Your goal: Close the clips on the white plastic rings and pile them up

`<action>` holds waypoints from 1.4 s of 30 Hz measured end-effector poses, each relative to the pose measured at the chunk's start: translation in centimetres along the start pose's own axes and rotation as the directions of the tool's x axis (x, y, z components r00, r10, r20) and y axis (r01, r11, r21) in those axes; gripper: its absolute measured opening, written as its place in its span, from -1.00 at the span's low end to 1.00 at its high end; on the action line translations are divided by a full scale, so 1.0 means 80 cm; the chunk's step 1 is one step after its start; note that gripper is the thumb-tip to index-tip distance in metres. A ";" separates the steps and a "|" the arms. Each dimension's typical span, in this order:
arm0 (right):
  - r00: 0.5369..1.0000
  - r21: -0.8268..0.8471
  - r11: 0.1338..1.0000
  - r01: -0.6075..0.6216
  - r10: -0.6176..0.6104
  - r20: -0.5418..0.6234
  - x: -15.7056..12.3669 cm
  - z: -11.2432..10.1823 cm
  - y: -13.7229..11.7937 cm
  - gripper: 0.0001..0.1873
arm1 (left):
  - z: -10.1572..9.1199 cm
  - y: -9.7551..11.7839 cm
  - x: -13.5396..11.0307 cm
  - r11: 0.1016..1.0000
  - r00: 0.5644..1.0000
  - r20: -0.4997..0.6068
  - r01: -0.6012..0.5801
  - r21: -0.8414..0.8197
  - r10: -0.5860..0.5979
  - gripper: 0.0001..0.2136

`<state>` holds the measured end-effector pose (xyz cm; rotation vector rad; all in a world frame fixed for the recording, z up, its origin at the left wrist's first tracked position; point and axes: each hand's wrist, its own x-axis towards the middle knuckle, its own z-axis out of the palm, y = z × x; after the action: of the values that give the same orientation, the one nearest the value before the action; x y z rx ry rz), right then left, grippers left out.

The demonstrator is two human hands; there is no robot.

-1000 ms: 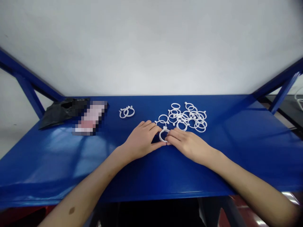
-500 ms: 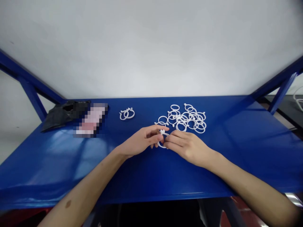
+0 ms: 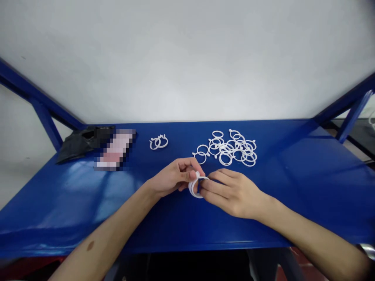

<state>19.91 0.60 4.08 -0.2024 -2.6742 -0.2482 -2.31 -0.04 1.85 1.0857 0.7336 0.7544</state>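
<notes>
In the head view, white plastic rings (image 3: pixel 195 194) with small knobs are held together over the table. The thumb and forefinger of my left hand (image 3: pixel 178 175) pinch them at the knobs. My right hand (image 3: pixel 230 191) grips the ring's right side with bent fingers, which hide part of it. Just beyond my hands lies a loose pile of similar white rings (image 3: pixel 225 158), several overlapping. Further left, a small group of white rings (image 3: pixel 159 142) rests apart from the pile.
The blue table (image 3: pixel 187 230) ends at a pale wall (image 3: pixel 187 58). On the left lie a black plastic bag (image 3: pixel 73 144) and a blurred pinkish, flat rectangular item (image 3: pixel 115 150). Blue frame bars (image 3: pixel 43 117) rise at both sides.
My hands have drawn the held rings slightly toward me, away from the pile. The knobs are now pressed between my left thumb and forefinger. The view has shifted slightly.
</notes>
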 end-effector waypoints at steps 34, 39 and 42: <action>0.978 -0.190 0.959 -0.210 0.210 -0.020 -0.007 0.031 0.018 -0.66 | 0.019 -0.016 0.007 -0.294 0.779 0.346 -0.216 0.931 0.523 -0.68; 0.964 -0.225 0.938 -0.265 0.266 -0.029 -0.004 0.033 0.014 -0.64 | 0.023 -0.020 0.007 -0.252 0.791 0.259 -0.137 0.958 0.555 -0.69; 0.958 -0.224 0.932 -0.286 0.287 -0.031 -0.006 0.037 0.017 -0.66 | 0.021 -0.024 0.010 -0.241 0.791 0.238 -0.117 0.963 0.564 -0.72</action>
<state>19.36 2.45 1.45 -0.6591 -2.5716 -0.4591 -0.19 -0.72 0.38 2.8774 1.3876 0.8006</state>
